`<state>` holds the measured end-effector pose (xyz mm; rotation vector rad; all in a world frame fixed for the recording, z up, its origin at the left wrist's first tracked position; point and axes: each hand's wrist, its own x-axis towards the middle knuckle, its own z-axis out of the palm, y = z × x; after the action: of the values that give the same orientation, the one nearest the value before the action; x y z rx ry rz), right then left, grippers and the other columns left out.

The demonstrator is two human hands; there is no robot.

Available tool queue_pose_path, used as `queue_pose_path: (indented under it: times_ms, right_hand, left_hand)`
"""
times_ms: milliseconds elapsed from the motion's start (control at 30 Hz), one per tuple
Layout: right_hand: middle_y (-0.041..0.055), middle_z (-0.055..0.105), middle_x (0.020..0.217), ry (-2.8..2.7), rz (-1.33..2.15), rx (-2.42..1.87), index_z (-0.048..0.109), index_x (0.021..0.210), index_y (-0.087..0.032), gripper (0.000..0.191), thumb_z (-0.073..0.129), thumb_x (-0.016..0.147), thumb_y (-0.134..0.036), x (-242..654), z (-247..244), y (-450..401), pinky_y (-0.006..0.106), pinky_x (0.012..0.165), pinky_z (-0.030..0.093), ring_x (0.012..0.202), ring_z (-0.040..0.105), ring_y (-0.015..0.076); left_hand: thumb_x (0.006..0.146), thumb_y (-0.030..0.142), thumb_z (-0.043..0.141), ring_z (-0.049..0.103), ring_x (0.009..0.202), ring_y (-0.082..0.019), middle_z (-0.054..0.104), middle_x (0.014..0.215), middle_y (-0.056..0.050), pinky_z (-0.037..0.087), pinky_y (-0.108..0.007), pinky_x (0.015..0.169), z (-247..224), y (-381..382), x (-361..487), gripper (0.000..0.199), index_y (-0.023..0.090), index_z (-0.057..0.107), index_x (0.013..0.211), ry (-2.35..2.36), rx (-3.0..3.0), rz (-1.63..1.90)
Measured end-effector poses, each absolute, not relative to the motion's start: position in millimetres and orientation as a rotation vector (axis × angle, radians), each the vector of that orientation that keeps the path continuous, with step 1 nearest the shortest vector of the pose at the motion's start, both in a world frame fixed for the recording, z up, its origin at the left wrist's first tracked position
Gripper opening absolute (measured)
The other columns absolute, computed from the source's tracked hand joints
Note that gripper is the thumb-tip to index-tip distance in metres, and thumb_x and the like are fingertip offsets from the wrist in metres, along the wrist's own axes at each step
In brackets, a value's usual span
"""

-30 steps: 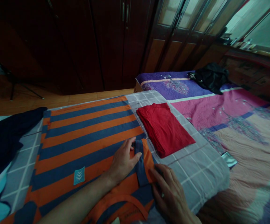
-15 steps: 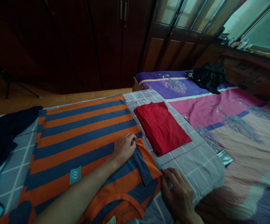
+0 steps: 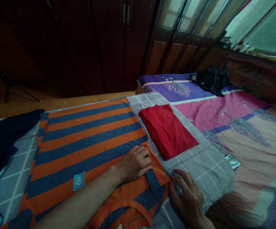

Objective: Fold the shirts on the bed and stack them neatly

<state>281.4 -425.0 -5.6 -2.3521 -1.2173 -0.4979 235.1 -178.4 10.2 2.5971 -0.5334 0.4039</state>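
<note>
because the striped shirt (image 3: 87,143) lay spread nearly flat, its far half needed no hand, and both hands met at the short sleeve beside the neckline. the left hand (image 3: 136,162) rested there with fingers curled in, probably steadying the cloth against the other hand's pull; whether they gripped or only pressed could not be told. the right hand (image 3: 187,197) had its fingers closed on the sleeve's outer corner, which seemed to draw that edge straight. a folded red garment (image 3: 168,130) sat just beside the shirt, apart from both hands, and a dark garment (image 3: 6,136) lay at the opposite side. beneath them was a grey checked cloth (image 3: 200,162), its support hidden. beyond stood a bed (image 3: 223,108) with a purple and pink cover, a black bundle (image 3: 210,78) on it, and dark wooden wardrobes (image 3: 111,47).
</note>
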Motion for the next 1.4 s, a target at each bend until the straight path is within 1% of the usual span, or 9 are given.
queue_pose_path:
  times_ms: [233,433,600,767,867,933,1100,1233,1400]
  right_hand:
    - [0.0117,0.057,0.111,-1.292,-0.600,-2.224,0.058,0.088,-0.018,0.012,0.053,0.081,-0.009,280,-3,-423,0.040,0.076,0.050,0.098,0.056,0.0252]
    - [0.0124,0.058,0.109,-1.205,-0.547,-2.345,0.058,0.085,-0.018,0.008,0.051,0.085,-0.014,280,-4,-421,0.042,0.076,0.051,0.098,0.058,0.0260]
    - [0.0173,0.054,0.127,-1.374,-0.560,-2.235,0.057,0.115,-0.013,0.031,0.051,0.085,-0.014,269,1,-409,0.046,0.088,0.049,0.116,0.052,0.0297]
    - [0.0106,0.065,0.108,-1.582,-0.474,-2.182,0.061,0.108,-0.017,0.025,0.054,0.084,-0.014,264,6,-403,0.042,0.087,0.050,0.102,0.061,0.0241]
    - [0.0086,0.065,0.093,-1.527,-0.398,-2.191,0.063,0.100,-0.017,0.017,0.054,0.085,-0.015,263,11,-401,0.035,0.074,0.051,0.085,0.062,0.0202]
    - [0.0062,0.062,0.081,-1.543,-0.307,-2.199,0.063,0.095,-0.017,0.015,0.051,0.087,-0.015,261,14,-398,0.030,0.064,0.049,0.074,0.061,0.0172]
    - [0.0016,0.057,0.067,-1.667,0.079,-2.309,0.062,0.077,-0.020,0.021,0.044,0.089,-0.018,265,24,-390,0.026,0.056,0.043,0.062,0.058,0.0145]
    - [-0.0001,0.060,0.067,-1.707,0.415,-2.323,0.062,0.074,-0.022,0.020,0.049,0.088,-0.028,281,37,-379,0.023,0.054,0.043,0.060,0.060,0.0131]
    - [0.0005,0.063,0.068,-1.610,0.336,-2.323,0.063,0.077,-0.022,0.030,0.043,0.092,-0.038,303,35,-359,0.023,0.055,0.046,0.060,0.062,0.0142]
  left_hand:
    - [0.086,0.031,0.058,0.052,0.110,-0.023,0.059,0.114,-0.009,0.037,-0.039,0.096,7,-185,233,0.019,0.017,0.059,0.099,-0.585,2.636,0.340]
    - [0.084,0.048,0.058,0.034,0.133,-0.029,0.046,0.139,-0.014,0.024,-0.045,0.111,0,-188,230,0.053,0.015,0.051,0.126,-0.525,2.668,0.263]
    - [0.084,0.066,0.044,0.018,0.141,-0.029,0.033,0.149,-0.016,0.010,-0.048,0.115,-4,-187,228,0.077,0.014,0.037,0.141,-0.553,2.623,0.113]
    - [0.078,0.072,0.045,0.001,0.143,-0.032,0.022,0.152,-0.017,0.002,-0.051,0.115,-2,-186,225,0.089,0.013,0.032,0.144,-0.525,2.591,0.078]
    - [0.074,0.074,0.049,-0.002,0.142,-0.034,0.016,0.153,-0.021,0.002,-0.052,0.114,-1,-185,224,0.096,0.011,0.030,0.144,-0.495,2.598,0.113]
    - [0.075,0.073,0.050,-0.001,0.142,-0.034,0.014,0.153,-0.022,0.003,-0.052,0.115,-1,-184,225,0.095,0.010,0.031,0.144,-0.472,2.607,0.128]
    - [0.096,0.039,0.033,0.012,0.143,-0.028,0.027,0.152,-0.014,0.005,-0.054,0.114,-4,-180,231,0.051,0.013,0.038,0.140,-0.362,2.665,0.130]
    - [0.095,0.040,0.033,0.012,0.142,-0.032,0.025,0.153,-0.011,0.005,-0.057,0.113,-6,-177,234,0.055,0.012,0.032,0.143,-0.257,2.683,0.141]
    - [0.095,0.029,0.031,0.024,0.139,-0.029,0.029,0.151,-0.015,0.014,-0.051,0.113,-4,-172,240,0.054,0.007,0.025,0.144,-0.151,2.603,0.187]
